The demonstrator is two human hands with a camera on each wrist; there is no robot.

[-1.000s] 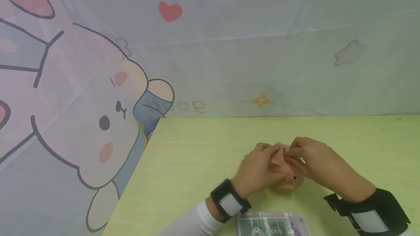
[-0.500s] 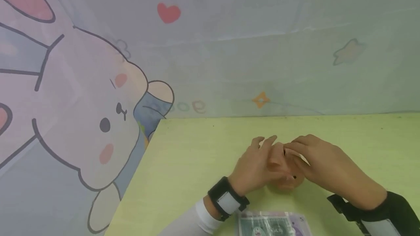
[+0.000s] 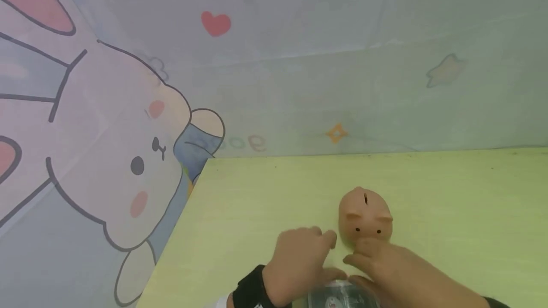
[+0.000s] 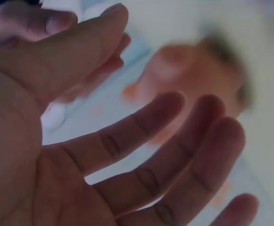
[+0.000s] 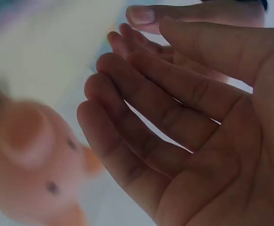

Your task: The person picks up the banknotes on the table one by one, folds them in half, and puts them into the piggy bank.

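A pinkish-orange piggy bank stands on the table, its coin slot on top and its eyes toward me. My left hand is left of and nearer than the bank, with its thumb over the far edge of a clear-covered packet of play banknotes. In the left wrist view its fingers are spread and hold nothing. My right hand overlaps the pig's snout in the head view, its thumb near the packet. The right wrist view shows its fingers loosely bent, with nothing in them. The hands partly hide the packet.
The yellow-green table extends left, right and behind the piggy bank. Its left edge slants past a hanging cloth printed with a rabbit, hearts and stars, which also backs the table.
Both hands have left the piggy bank's top, where the right was at the slot, and moved toward me to the banknote packet. The piggy bank now stands uncovered, except at the snout.
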